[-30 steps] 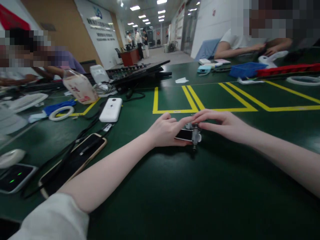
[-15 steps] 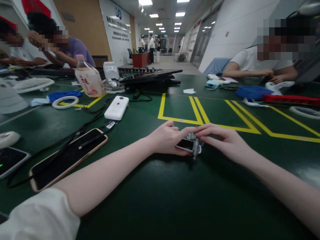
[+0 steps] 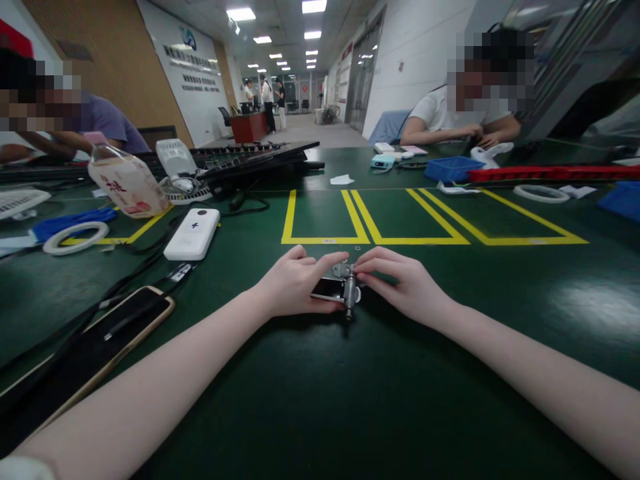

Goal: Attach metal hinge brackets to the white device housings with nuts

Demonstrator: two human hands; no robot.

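A small metal assembly has an upright cylinder at its right side and a dark, flat part with a bright edge at its left. My left hand is closed around its left side, thumb below and index finger stretched along the top. The fingertips of my right hand are pinched together against the cylinder's upper end; anything small between them is too hidden to make out. Just beyond the fingertips, a tiny ring lies on the green table.
Yellow tape marks boxes beyond my hands. To the left are a white power bank, a phone under black cables, a tape roll and a drink bottle. A blue tray stands far right, before a seated person.
The view has swung to the right, so the surroundings appear farther left. My left index fingertip has come away from my right fingertips, and the tiny ring now shows. The metal assembly remains held.
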